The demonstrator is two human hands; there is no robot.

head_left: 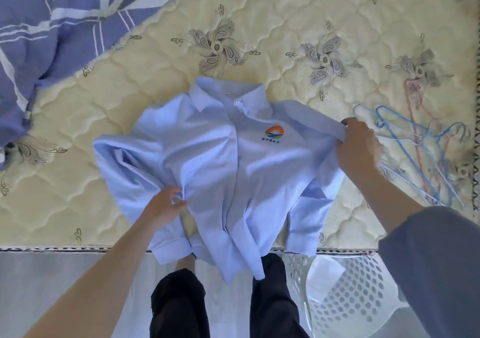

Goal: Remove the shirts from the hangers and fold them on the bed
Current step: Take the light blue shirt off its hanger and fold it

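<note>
A light blue collared shirt (220, 161) with an orange and green chest logo lies face up on the quilted mattress (298, 26), collar away from me. Its hem hangs over the near bed edge. My left hand (166, 204) pinches the fabric at the shirt's lower left side. At the shirt's right shoulder, my right hand (357, 148) grips the cloth by the sleeve seam. Both sleeves lie folded down along the body. Several thin wire hangers (420, 153), blue and pink, lie bare on the mattress just right of my right hand.
A purple blanket with white stripes (52, 26) is bunched at the far left of the bed. A white perforated laundry basket (345, 293) stands on the floor at the lower right, by my legs. The bed edge runs across just below the shirt.
</note>
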